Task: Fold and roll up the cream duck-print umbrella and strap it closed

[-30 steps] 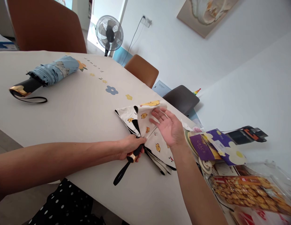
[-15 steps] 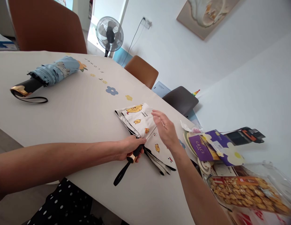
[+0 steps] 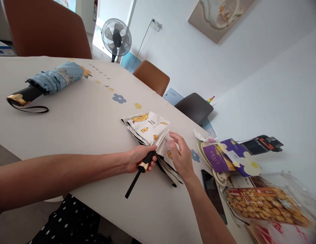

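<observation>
A folding umbrella (image 3: 149,128) with white fabric and yellow chick prints lies on the white table (image 3: 84,118). My left hand (image 3: 138,159) is wrapped round its black handle, near a gold ring, and a black wrist strap (image 3: 133,183) trails toward the table's front edge. My right hand (image 3: 182,157) rests on the umbrella's loose fabric flaps beside the handle, fingers bent and apart, touching the cloth.
A folded blue umbrella (image 3: 45,83) lies at the far left. At the right are a purple booklet (image 3: 229,157), a dark phone (image 3: 214,195), a clear snack box (image 3: 267,203) and a black device (image 3: 262,144). Brown chairs (image 3: 151,76) and a fan (image 3: 116,37) stand behind the table.
The raised fabric panel has been laid down flat on the umbrella. My right hand has come down and back toward the handle, onto the lower flaps. My left hand keeps its hold.
</observation>
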Tool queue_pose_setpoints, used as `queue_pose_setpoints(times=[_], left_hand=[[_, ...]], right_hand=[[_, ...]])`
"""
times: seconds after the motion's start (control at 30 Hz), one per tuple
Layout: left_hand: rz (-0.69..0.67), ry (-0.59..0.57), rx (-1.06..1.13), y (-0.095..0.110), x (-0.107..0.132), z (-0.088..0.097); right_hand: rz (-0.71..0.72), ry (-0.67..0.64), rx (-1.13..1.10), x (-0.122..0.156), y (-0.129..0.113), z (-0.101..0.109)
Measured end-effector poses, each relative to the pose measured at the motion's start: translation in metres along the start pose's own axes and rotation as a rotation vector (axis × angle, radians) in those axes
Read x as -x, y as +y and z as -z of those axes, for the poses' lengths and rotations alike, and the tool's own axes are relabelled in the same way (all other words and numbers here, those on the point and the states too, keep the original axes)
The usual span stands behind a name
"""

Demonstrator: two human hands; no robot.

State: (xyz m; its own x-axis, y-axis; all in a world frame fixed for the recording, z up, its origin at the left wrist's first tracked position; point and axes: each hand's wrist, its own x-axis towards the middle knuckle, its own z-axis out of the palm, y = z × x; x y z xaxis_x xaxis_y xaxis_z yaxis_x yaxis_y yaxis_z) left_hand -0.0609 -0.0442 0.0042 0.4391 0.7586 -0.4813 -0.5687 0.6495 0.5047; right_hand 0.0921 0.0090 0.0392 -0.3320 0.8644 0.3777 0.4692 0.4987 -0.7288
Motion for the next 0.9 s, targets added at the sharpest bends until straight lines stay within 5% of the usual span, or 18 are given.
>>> queue_pose_setpoints(times=[0.1,0.27,0.37,0.63,0.8,0.9], left_hand=[[-0.011,-0.044,0.095,0.005,0.001,0.000],[-0.011,-0.040,0.127,0.011,0.004,-0.001],[-0.007,-0.070,0.133,0.011,0.007,-0.002],[0.091,-0.220,0.128,0.009,0.006,0.001],[0.001,-0.197,0.171,0.005,0.005,-0.001],[-0.018,-0.151,0.151,0.001,0.005,-0.002]], right_hand=[[-0.128,-0.009,-0.091,0.023,-0.005,0.001],[-0.567,-0.410,-0.441,0.058,-0.003,0.001],[-0.787,-0.499,-0.669,0.066,0.002,-0.001],[-0.824,-0.408,-1.109,0.058,-0.003,-0.023],[-0.692,-0.061,-1.003,0.049,0.001,-0.039],[-0.735,0.004,-0.975,0.043,0.006,-0.042]])
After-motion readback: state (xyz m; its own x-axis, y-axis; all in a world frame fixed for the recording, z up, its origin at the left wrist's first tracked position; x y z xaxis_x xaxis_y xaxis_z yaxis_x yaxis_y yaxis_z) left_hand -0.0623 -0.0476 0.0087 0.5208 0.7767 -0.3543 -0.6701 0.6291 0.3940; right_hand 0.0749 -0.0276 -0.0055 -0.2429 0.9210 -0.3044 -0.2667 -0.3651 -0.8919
